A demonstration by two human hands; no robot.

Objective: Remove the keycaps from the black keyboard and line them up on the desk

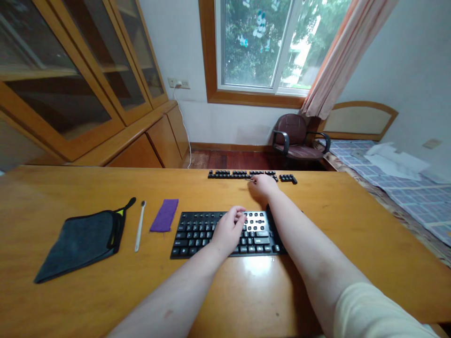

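A black keyboard (200, 234) lies on the wooden table in front of me. Many keys are in place, but a patch at its upper right (255, 221) shows a pale base with bare key posts. My left hand (229, 229) rests over the middle of the keyboard, its fingers loosely curved and slightly apart beside that patch. Farther forward, my right hand (265, 184) is closed around a thin metal wire-like tool (249, 180), whose tip sticks out to the left. Right behind it stand rows of loose black keycaps (221, 175). My right forearm hides the keyboard's right end.
To the left lie a purple cloth (165, 216), a white toothbrush (139, 230) and a dark grey cloth (82, 239) with a black loop. A smaller group of keycaps (288, 179) sits near the table's far edge. Beyond are a chair (294, 134) and a bed (398, 173).
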